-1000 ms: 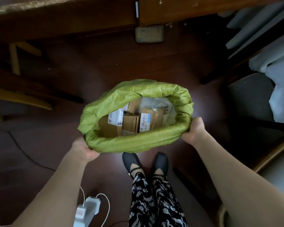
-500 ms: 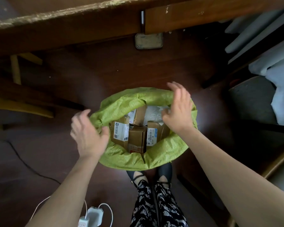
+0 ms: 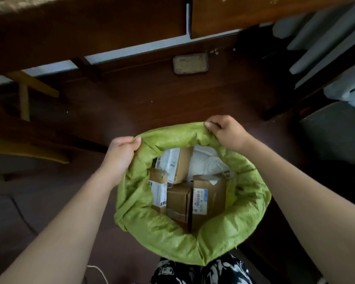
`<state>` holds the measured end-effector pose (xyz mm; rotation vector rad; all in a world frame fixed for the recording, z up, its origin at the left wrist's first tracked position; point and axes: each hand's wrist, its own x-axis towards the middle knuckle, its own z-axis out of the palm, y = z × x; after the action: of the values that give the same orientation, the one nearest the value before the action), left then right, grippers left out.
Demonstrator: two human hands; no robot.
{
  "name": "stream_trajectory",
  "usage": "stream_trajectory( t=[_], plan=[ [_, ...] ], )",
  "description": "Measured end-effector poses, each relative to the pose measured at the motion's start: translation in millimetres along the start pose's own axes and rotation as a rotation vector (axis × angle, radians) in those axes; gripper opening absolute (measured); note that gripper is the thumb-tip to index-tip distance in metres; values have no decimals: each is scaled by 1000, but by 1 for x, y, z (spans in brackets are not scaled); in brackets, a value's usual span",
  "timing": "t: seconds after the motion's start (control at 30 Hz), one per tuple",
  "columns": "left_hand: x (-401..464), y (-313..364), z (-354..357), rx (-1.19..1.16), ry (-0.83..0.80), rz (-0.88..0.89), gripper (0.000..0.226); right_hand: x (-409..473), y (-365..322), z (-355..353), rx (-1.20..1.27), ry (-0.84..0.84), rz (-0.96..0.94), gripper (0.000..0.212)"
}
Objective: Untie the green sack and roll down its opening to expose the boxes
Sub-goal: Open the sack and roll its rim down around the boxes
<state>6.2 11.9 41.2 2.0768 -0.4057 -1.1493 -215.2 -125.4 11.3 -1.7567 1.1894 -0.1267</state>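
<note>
Standing on the dark floor (image 3: pixel 172 99), close in front of the legs in patterned cloth (image 3: pixel 199 271): the green sack (image 3: pixel 158 228), top wide open, no tie to be seen. Rolled into a fat ring all the way round, so the mouth stays open and does not flop shut.

Inside, in the middle of the ring: brown boxes (image 3: pixel 179 203) packed close together, white labels on some. At about 1 o'clock inside the ring, a white plastic parcel (image 3: pixel 207 162) tucked behind them. Tops of the boxes easy to see, sides mostly hidden by the green wall.

At about 10 o'clock on the rim: the left hand (image 3: pixel 121 154), fingers curled over the edge and holding a fold of green cloth. At about 1 o'clock on the rim: the right hand (image 3: pixel 228 132), fingers bent tight, pinching the far edge. Both on the far side, likely because that part of the ring looks thinner than the near part and needs one more turn down.

Nearly done, by the look of it. Next, probably: push the far edge outward and down, evenly on both sides, so the sack does not tip.

Farther off at 12 o'clock: a small flat pouch (image 3: pixel 190 63) under a wooden table (image 3: pixel 90 27). At 9 o'clock: a thin cable (image 3: pixel 22 214) on the floor.
</note>
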Motion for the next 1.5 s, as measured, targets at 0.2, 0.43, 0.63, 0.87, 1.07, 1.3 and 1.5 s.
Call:
stream_trajectory(
  t=[0.2, 0.43, 0.63, 0.87, 1.07, 1.3, 1.5],
  plan=[
    [13, -10, -3, 42, -246, -504, 22, 22, 3, 8, 339, -36, 373, 20],
    [13, -5, -2, -60, -261, -563, 28, -10, 13, 21, -352, 50, -321, 60],
    [-3, 4, 8, 289, -1, -78, 52, -7, 19, 24, -196, 99, -169, 17],
    [6, -23, 9, 970, 13, 456, 47, 8, 15, 20, 30, -100, 68, 16],
    [24, -29, 20, -170, -27, -487, 33, 16, 29, 36, 52, 91, 186, 25],
    [24, -35, 13, 40, 277, -324, 36, -57, 34, 34, -355, 228, 228, 58],
    [-19, -44, 9, 857, 144, -102, 74, -79, 38, 40, -341, 216, 376, 72]
  ],
)
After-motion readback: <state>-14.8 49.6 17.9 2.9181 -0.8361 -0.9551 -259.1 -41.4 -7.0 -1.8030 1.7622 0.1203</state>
